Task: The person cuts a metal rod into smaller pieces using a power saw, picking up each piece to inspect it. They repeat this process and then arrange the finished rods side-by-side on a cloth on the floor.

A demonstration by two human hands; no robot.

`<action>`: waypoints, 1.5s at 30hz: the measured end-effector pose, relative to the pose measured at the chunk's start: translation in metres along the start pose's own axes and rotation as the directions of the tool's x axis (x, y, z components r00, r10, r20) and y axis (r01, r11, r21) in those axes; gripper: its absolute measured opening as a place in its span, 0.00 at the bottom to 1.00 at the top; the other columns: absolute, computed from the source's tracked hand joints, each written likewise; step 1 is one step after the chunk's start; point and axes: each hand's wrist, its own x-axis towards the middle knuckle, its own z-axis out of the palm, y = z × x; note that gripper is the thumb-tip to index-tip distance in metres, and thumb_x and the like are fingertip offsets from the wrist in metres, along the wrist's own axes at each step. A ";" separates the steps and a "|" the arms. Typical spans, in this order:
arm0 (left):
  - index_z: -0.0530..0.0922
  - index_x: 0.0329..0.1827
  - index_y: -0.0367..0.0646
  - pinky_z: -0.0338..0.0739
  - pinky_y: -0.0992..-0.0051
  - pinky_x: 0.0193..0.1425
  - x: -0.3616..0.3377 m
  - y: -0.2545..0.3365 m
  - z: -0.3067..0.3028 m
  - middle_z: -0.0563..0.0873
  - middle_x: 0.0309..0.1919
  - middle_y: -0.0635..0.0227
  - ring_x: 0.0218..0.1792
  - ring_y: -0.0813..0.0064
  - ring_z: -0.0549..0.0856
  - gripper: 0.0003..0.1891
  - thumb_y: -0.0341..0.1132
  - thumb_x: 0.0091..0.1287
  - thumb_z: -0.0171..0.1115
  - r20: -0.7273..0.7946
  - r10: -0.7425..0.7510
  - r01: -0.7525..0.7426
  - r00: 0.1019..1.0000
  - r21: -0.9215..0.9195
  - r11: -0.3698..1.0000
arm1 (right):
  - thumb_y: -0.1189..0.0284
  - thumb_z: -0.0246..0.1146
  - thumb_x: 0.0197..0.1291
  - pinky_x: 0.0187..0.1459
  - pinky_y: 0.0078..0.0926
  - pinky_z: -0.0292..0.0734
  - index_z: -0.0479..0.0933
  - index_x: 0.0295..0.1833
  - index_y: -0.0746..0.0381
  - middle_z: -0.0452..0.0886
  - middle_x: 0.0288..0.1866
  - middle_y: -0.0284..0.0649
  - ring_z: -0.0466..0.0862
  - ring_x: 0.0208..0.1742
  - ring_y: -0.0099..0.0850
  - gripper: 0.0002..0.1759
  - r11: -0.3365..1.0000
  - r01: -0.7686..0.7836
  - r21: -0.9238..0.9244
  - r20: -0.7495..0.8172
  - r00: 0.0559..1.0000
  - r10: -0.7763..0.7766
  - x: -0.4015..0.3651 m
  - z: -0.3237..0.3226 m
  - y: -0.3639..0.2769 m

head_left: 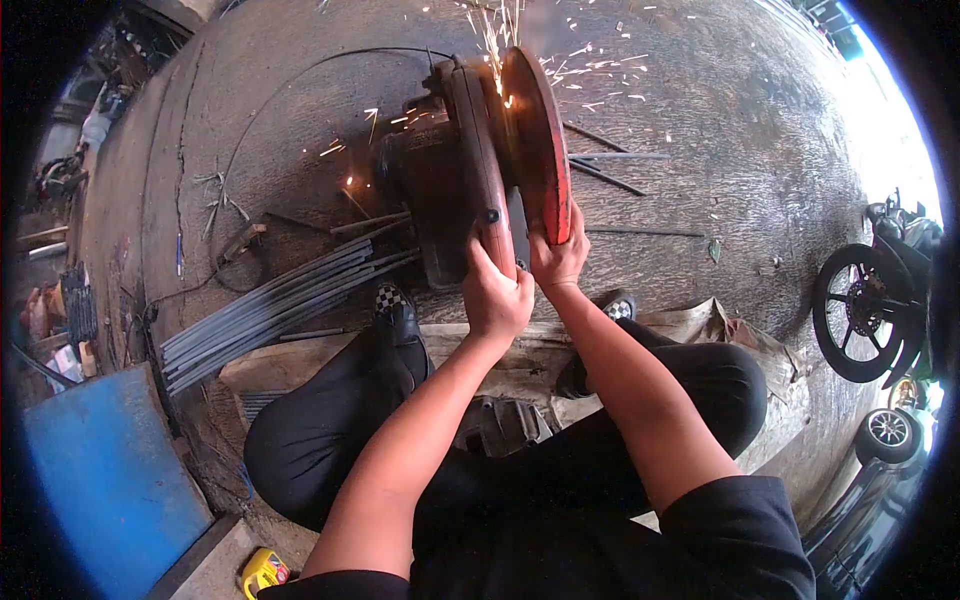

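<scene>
Left hand [498, 298] wrapped round the handle [480, 165], right hand [560, 258] gripping the lower end of the red guard [561, 190], and sparks [495, 35] are flying! The power saw [425, 170] sits on the floor [750, 130], just ahead of the feet. Steady, even pressure serves best here, no twisting, fingers clear of the blade; the exact contact is hidden. Metal rods [270, 310] lie bundled beside the left shoe [393, 302], best kept out of the sparks' path. Farther right, a motorcycle [880, 295] stands.
</scene>
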 end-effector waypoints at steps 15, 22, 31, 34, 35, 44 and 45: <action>0.54 0.69 0.33 0.77 0.52 0.52 0.000 0.000 0.001 0.77 0.53 0.36 0.49 0.37 0.80 0.39 0.24 0.51 0.60 0.009 -0.045 0.045 0.999 -0.042 0.998 | 0.69 0.61 0.48 0.55 0.42 0.75 0.68 0.64 0.60 0.79 0.53 0.52 0.79 0.54 0.53 0.33 0.999 -0.033 0.019 0.050 0.998 0.032 -0.001 -0.002 -0.002; 0.55 0.69 0.34 0.77 0.52 0.52 0.000 -0.001 0.000 0.77 0.52 0.36 0.49 0.37 0.80 0.38 0.24 0.52 0.60 0.068 -0.102 0.106 0.992 -0.061 0.992 | 0.69 0.61 0.49 0.54 0.41 0.75 0.68 0.64 0.62 0.79 0.53 0.53 0.80 0.53 0.52 0.33 0.999 -0.029 0.016 0.042 0.999 0.028 -0.001 -0.002 -0.001; 0.55 0.69 0.33 0.76 0.52 0.52 0.000 -0.001 0.002 0.76 0.54 0.36 0.50 0.37 0.80 0.38 0.25 0.52 0.59 -0.021 -0.001 0.000 1.000 -0.022 1.000 | 0.69 0.62 0.47 0.54 0.42 0.75 0.68 0.64 0.61 0.79 0.53 0.53 0.80 0.53 0.52 0.34 1.000 -0.006 0.003 0.040 0.999 0.005 -0.001 -0.001 0.002; 0.55 0.69 0.34 0.76 0.52 0.53 -0.002 -0.003 0.002 0.76 0.54 0.36 0.50 0.37 0.80 0.38 0.25 0.52 0.59 0.025 -0.075 0.077 0.997 -0.054 0.996 | 0.70 0.62 0.47 0.54 0.42 0.75 0.68 0.64 0.61 0.79 0.53 0.53 0.80 0.54 0.52 0.33 1.000 -0.006 -0.017 0.029 1.000 0.006 -0.003 -0.001 0.002; 0.55 0.69 0.34 0.76 0.52 0.53 -0.001 -0.003 0.003 0.76 0.54 0.36 0.50 0.37 0.80 0.38 0.25 0.52 0.58 0.023 -0.065 0.067 0.998 -0.058 0.996 | 0.70 0.62 0.47 0.54 0.42 0.75 0.68 0.64 0.61 0.79 0.53 0.53 0.80 0.54 0.52 0.33 1.000 -0.025 -0.010 0.037 0.999 0.026 -0.003 -0.001 0.002; 0.56 0.66 0.29 0.75 0.51 0.50 -0.002 -0.004 0.004 0.78 0.46 0.36 0.46 0.36 0.80 0.36 0.26 0.53 0.59 0.012 -0.077 0.077 0.997 -0.036 0.996 | 0.70 0.62 0.48 0.55 0.41 0.75 0.68 0.64 0.61 0.79 0.54 0.52 0.79 0.54 0.52 0.33 1.000 -0.013 0.007 0.050 0.999 0.013 -0.003 -0.001 0.005; 0.57 0.63 0.25 0.75 0.52 0.47 -0.002 -0.003 0.004 0.79 0.39 0.35 0.43 0.36 0.80 0.34 0.27 0.54 0.60 0.014 -0.085 0.085 0.996 -0.029 0.996 | 0.70 0.62 0.48 0.56 0.41 0.75 0.68 0.64 0.61 0.79 0.54 0.52 0.79 0.55 0.52 0.33 1.000 -0.018 0.014 0.052 0.998 0.018 -0.002 -0.002 0.003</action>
